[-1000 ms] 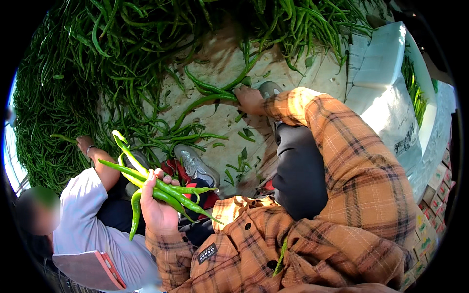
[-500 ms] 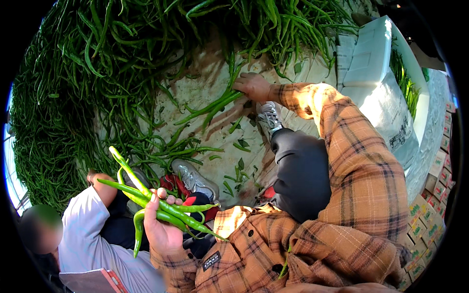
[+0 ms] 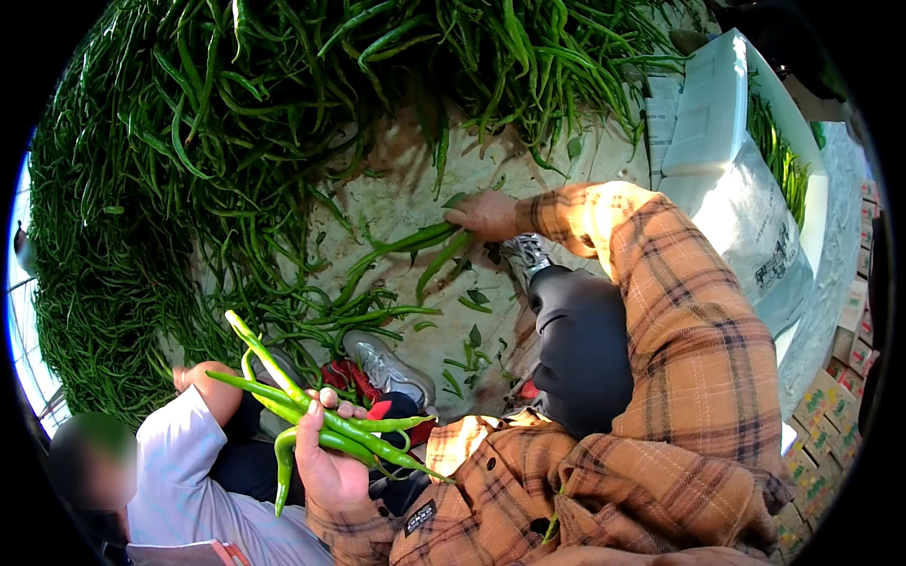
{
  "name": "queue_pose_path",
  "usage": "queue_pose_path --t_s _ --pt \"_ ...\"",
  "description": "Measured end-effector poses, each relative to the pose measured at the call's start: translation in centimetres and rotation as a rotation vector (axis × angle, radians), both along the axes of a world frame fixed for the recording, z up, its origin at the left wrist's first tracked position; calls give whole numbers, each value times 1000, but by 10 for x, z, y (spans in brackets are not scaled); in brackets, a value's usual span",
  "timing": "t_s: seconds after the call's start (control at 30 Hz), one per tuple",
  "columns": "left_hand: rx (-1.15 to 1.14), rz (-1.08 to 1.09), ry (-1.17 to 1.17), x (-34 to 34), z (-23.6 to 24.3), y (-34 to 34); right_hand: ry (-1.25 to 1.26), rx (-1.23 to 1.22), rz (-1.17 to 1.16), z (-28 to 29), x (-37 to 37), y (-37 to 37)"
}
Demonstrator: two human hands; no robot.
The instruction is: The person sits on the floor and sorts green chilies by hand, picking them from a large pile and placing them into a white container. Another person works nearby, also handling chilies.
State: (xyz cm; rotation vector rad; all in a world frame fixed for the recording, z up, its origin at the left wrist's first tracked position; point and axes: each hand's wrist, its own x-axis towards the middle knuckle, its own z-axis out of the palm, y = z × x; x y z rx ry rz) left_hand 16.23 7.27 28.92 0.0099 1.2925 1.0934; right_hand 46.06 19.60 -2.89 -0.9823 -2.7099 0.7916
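Observation:
My left hand (image 3: 332, 462) is closed around a small bunch of long green chili peppers (image 3: 283, 377), held up in front of my checked shirt at the lower left. Their tips and stems stick out on both sides of the fingers. Farther off, my right hand (image 3: 486, 216) reaches low over the pale ground sheet (image 3: 396, 189) with its fingers closed on several green chili peppers (image 3: 415, 241). These hang toward the left, close to loose ones on the sheet. A huge heap of green chili peppers (image 3: 179, 170) spreads across the far side and the left.
At the right stands a white foam box (image 3: 703, 104) with green peppers inside and a plastic sheet over its side. A person in a pale top (image 3: 179, 462) sits close on my left. Stacked cartons (image 3: 821, 415) line the far right. Broken leaves (image 3: 472, 340) litter the sheet.
My right hand has drawn a little nearer to me with the peppers in it, away from the far heap. My left hand keeps its bunch; the whole view has shifted slightly.

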Motion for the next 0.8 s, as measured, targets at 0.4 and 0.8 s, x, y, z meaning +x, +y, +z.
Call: queue_pose_path --t_s 0.4,0.8 --pt "-6 -50 -4 8 1 5 -222 -277 -400 -29 -67 0" --pt "-5 -120 -36 12 -1 25 -355 -70 -1390 -105 -5 165"
